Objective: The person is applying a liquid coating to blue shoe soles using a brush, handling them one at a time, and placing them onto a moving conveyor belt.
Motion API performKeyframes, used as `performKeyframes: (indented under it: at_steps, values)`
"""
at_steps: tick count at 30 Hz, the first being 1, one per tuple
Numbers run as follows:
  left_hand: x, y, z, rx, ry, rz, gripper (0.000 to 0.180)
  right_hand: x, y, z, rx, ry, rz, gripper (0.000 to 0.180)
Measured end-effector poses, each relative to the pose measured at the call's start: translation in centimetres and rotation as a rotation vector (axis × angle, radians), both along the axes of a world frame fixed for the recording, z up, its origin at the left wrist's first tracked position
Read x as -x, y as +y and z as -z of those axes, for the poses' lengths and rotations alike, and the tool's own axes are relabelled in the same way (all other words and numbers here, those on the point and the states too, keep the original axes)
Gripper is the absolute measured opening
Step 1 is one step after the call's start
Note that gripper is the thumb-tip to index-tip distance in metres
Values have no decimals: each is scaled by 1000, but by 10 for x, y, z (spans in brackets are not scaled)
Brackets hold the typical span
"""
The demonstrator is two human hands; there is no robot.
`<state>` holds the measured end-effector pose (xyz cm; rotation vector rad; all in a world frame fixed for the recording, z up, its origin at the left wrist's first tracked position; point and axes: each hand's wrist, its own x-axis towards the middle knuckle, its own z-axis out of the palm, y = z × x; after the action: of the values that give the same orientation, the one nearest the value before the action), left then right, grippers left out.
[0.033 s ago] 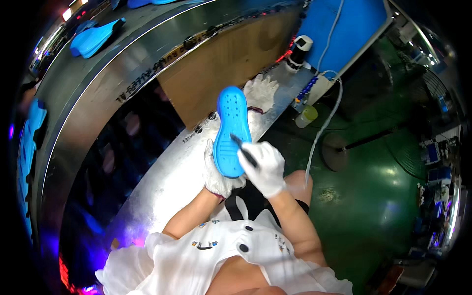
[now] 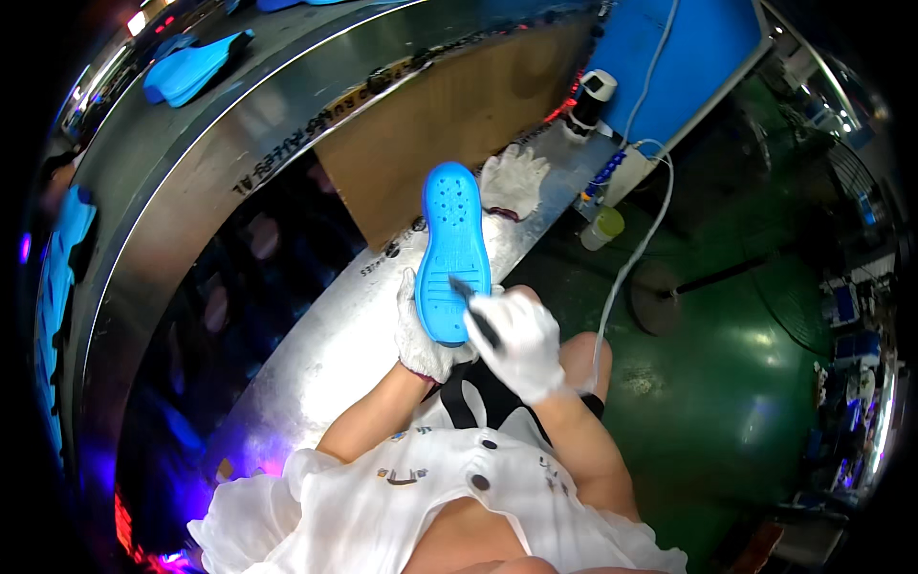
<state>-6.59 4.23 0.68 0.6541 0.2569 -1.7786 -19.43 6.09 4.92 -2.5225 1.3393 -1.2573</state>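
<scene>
A blue sole [image 2: 451, 225] is held above the bench [image 2: 320, 330], the left hand's [image 2: 419, 337] fingers curled around its near end; the right hand's [image 2: 519, 346] fingers pinch a dark tool [image 2: 461, 286] over it. Beyond lies a loose white glove [image 2: 514, 182].

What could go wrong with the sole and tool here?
1. The right hand has the dark tool angled over the blue sole; a slip might mark it.
2. The left hand grips the sole's near end, close to the tool, so a slip could catch its glove.
3. No hand holds the far end; the sole may tilt if pressed.
</scene>
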Motion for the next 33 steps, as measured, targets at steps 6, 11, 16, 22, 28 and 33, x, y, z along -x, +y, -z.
performKeyframes:
  at_steps: [6,11,16,22,28,33]
  values:
    - [-5,31,11,379,229,338,81,16,-14,-31,9,-219,40,17]
    - [-1,18,57,517,269,185,91,7,1,-40,-154,-317,-341,19]
    - [0,23,34,440,394,321,86,20,-8,-21,121,-58,-229,26]
    - [-4,18,41,573,517,330,65,15,3,-26,-262,-509,-62,15]
    - [-11,-7,35,549,550,448,78,3,28,-28,-172,-279,-377,22]
    - [-4,5,31,708,-185,296,94,8,8,-12,77,-226,-165,22]
